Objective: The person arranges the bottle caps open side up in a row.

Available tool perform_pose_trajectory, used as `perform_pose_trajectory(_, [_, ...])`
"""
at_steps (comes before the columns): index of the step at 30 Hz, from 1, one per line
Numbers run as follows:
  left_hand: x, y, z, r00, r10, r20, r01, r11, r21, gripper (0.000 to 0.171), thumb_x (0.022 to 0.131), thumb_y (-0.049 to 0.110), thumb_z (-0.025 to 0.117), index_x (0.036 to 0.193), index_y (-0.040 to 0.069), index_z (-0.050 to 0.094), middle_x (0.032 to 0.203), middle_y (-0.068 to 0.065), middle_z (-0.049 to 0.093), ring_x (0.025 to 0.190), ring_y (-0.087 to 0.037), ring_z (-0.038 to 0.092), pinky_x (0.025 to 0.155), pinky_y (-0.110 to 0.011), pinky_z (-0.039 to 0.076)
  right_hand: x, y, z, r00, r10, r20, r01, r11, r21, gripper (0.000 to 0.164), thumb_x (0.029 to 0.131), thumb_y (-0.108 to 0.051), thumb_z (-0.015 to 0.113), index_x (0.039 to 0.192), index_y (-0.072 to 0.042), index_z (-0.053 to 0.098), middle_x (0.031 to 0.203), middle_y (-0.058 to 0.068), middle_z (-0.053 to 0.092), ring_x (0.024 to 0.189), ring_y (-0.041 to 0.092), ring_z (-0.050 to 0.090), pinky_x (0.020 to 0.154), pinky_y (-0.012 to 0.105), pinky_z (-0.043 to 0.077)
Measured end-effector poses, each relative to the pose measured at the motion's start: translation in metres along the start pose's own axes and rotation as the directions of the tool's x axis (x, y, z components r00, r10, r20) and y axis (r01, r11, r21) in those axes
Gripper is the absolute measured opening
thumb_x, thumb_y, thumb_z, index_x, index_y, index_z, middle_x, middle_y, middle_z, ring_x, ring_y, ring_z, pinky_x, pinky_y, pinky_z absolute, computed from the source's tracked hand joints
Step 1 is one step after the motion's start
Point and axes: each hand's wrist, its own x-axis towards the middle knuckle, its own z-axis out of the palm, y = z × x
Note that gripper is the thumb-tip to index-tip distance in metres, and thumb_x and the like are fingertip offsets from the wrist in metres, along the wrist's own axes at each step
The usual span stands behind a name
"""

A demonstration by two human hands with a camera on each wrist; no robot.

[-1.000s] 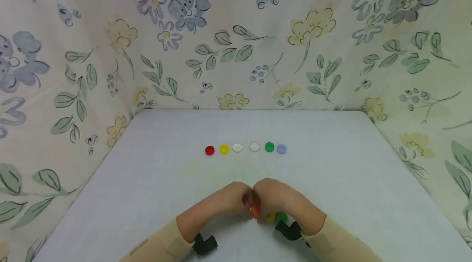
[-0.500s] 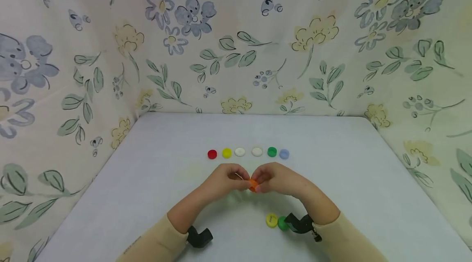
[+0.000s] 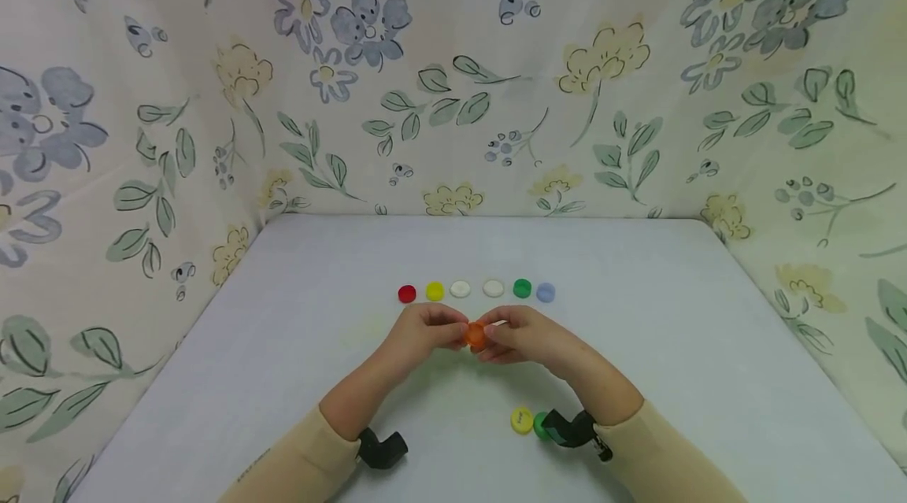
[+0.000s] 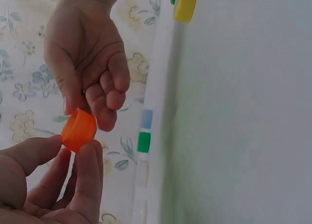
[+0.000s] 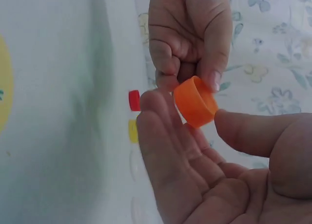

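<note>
An orange bottle cap (image 3: 476, 336) is held up above the table between both hands. My left hand (image 3: 431, 328) pinches its left side between thumb and fingers. From the other side my right hand (image 3: 523, 334) grips it, the thumb (image 5: 248, 132) against the rim and fingers behind. The right wrist view shows the cap's (image 5: 195, 103) hollow side turned toward the right thumb. Nearer the person, a yellow cap (image 3: 522, 420) lies beside a green cap (image 3: 541, 425), which the right wrist's black camera mount partly hides.
Beyond the hands, a row of caps lies on the white table (image 3: 340, 251): red (image 3: 407, 294), yellow (image 3: 434, 291), two white or clear ones (image 3: 460, 289), green (image 3: 522, 288) and light blue (image 3: 546, 292). Floral cloth (image 3: 453, 94) hangs behind and at both sides.
Both hands have risen and moved forward from near the front yellow and green caps, carrying the orange cap. The cap has shifted slightly left and now faces the camera more.
</note>
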Motion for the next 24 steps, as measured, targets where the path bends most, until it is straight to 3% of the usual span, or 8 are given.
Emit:
perform_pose_trajectory(4, [0.007,0.001,-0.016,0.994,-0.039,-0.105,0.041,0.999,0.016,0.021,0.095,0.017,0.076,0.108,0.002,0.075,0.101,-0.008,0.075,0.091,-0.026,0.073,0.089,-0.036,0.058,0.000,-0.001,-0.003,0.998,0.017,-0.053,-0.021,0.997,-0.075,0.036,0.105,-0.023,0.060,0.130,0.004,0.057,0.107,0.014,0.073,0.098,0.028,0.072,0.088,0.038,0.059])
perform_pose_trajectory(7, [0.013,0.002,-0.040,0.974,-0.082,-0.212,0.086,0.996,0.007,0.021,0.095,0.015,0.075,0.110,0.000,0.073,0.106,-0.011,0.074,0.093,-0.024,0.073,0.092,-0.037,0.057,-0.001,-0.002,-0.007,0.995,0.036,-0.096,-0.048,0.990,-0.132,0.037,0.105,-0.023,0.061,0.131,0.003,0.058,0.106,0.010,0.073,0.096,0.023,0.071,0.088,0.037,0.059])
perform_pose_trajectory(10, [0.015,0.001,-0.070,0.936,-0.137,-0.323,0.146,0.989,0.002,0.026,0.097,0.016,0.073,0.115,-0.002,0.070,0.113,-0.014,0.071,0.095,-0.022,0.072,0.094,-0.036,0.056,-0.003,-0.003,-0.011,0.993,0.042,-0.111,-0.061,0.983,-0.176,0.034,0.103,-0.022,0.062,0.129,0.000,0.059,0.106,0.010,0.073,0.094,0.021,0.069,0.086,0.038,0.059])
perform_pose_trajectory(15, [0.011,-0.010,-0.111,0.872,-0.166,-0.462,0.208,0.977,0.041,0.033,0.100,0.019,0.069,0.122,-0.006,0.067,0.122,-0.019,0.066,0.100,-0.024,0.071,0.095,-0.033,0.055,-0.007,-0.006,-0.017,0.995,0.041,-0.086,-0.061,0.970,-0.236,0.035,0.102,-0.024,0.064,0.128,-0.002,0.060,0.106,0.010,0.072,0.093,0.021,0.069,0.086,0.039,0.058])
perform_pose_trajectory(19, [0.011,-0.022,-0.124,0.842,-0.152,-0.518,0.240,0.965,0.108,0.032,0.100,0.020,0.067,0.120,-0.005,0.068,0.121,-0.018,0.067,0.101,-0.026,0.068,0.089,-0.029,0.053,-0.011,-0.009,-0.022,0.997,0.032,-0.068,-0.048,0.966,-0.253,0.036,0.102,-0.027,0.064,0.128,-0.002,0.060,0.107,0.011,0.072,0.094,0.022,0.068,0.087,0.040,0.058])
perform_pose_trajectory(24, [0.018,-0.036,-0.123,0.838,-0.108,-0.535,0.243,0.952,0.189,0.026,0.100,0.019,0.068,0.113,-0.004,0.071,0.107,-0.015,0.070,0.091,-0.022,0.065,0.075,-0.024,0.051,-0.015,-0.012,-0.031,0.999,0.036,-0.034,-0.044,0.959,-0.281,0.035,0.103,-0.025,0.061,0.129,-0.002,0.059,0.107,0.010,0.071,0.095,0.023,0.068,0.087,0.040,0.057])
